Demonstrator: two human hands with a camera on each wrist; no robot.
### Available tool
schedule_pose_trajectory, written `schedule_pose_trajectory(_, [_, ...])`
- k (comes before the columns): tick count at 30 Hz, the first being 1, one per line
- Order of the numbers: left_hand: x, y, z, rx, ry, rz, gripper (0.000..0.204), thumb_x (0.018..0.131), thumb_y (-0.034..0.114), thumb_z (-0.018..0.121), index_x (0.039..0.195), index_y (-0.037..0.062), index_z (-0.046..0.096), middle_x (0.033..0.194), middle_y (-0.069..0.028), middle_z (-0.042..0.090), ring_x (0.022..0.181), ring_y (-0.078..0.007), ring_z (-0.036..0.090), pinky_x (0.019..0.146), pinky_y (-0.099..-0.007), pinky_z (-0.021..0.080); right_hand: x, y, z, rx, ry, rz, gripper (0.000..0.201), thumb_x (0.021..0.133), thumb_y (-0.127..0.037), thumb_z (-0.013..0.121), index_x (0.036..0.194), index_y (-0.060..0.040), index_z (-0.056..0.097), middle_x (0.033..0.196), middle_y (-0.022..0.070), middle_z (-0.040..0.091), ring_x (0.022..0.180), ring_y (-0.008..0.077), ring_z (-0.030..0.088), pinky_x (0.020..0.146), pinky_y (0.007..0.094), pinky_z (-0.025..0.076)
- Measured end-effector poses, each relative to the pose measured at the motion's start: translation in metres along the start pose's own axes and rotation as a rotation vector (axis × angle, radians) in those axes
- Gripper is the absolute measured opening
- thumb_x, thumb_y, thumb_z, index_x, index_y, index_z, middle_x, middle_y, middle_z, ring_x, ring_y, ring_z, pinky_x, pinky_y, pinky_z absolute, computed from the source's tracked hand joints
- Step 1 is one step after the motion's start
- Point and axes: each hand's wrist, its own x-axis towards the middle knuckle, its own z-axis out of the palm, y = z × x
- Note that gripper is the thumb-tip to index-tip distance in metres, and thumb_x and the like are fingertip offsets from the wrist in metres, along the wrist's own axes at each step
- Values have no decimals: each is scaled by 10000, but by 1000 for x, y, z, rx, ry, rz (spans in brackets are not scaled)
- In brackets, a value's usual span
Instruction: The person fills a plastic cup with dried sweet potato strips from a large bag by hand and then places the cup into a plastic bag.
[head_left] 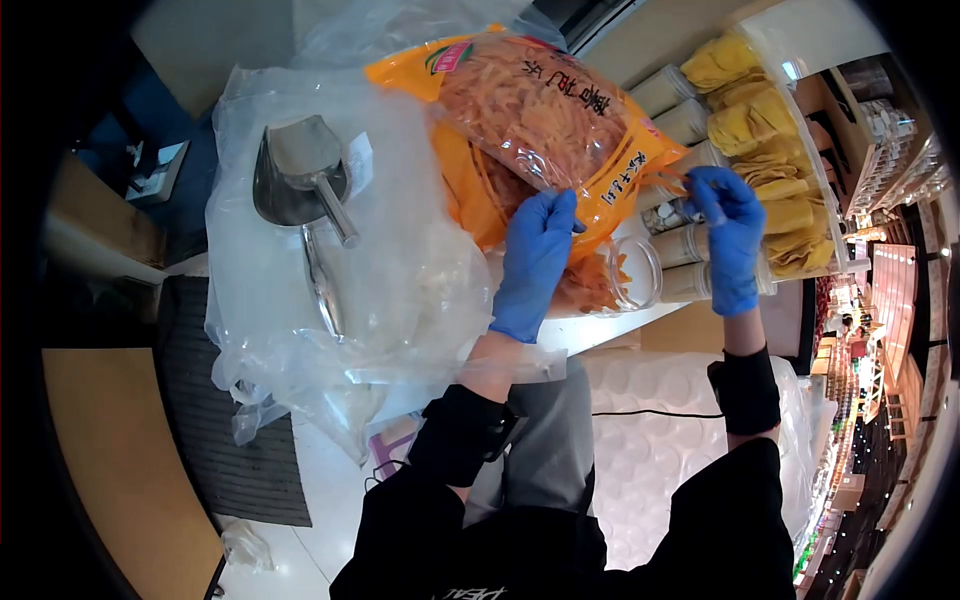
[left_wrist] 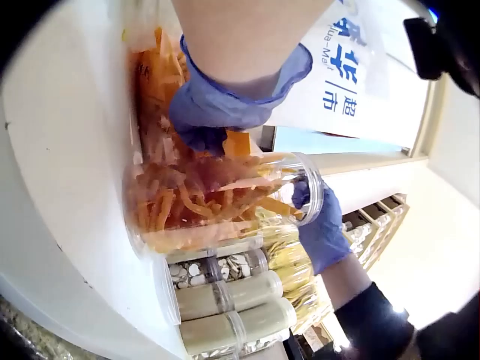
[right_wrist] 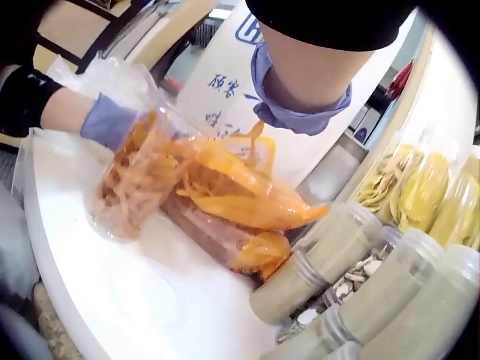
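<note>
A large orange-and-clear bag of dried strips [head_left: 540,105] lies tilted on the white table. My blue-gloved left hand [head_left: 538,262] grips its lower edge with curled fingers. Under that edge, a clear plastic jar [head_left: 638,273] lies with its mouth open, and orange strips [left_wrist: 199,202] fill much of it. My gloved right hand [head_left: 730,235] is beside the bag's right corner, above the jar's mouth. Its fingers pinch an orange dried strip [right_wrist: 257,130], which hangs below the glove in the right wrist view.
Jars of pale contents [right_wrist: 394,281] and yellow dried sheets [head_left: 775,150] line the table's right side. Two metal scoops [head_left: 300,165] rest on a clear plastic bag [head_left: 400,240] at the left. A white printed panel [left_wrist: 337,75] stands behind the table.
</note>
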Motion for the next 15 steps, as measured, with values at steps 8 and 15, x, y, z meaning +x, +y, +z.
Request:
schedule_pose_trajectory(8, [2,-3,-1,-79,-2,-20,234,926,239,580,889,10,615,716,1,570,686,-61,513,691,-210,417,-33,-40,-18,-60,-224,251,81,833,-10,621,912,1,635,838,86,646,661,112,606,579,225,498])
schedule_pose_trajectory(15, [5,-5,-4,22,-37,-27,268,932,246,556,941,-18,598,751,-45,592,692,-94,553,670,-247,449,-43,-23,32,-892,-833,-161,96,798,-112,614,844,-30,639,807,160,619,737,287,627,648,381,491])
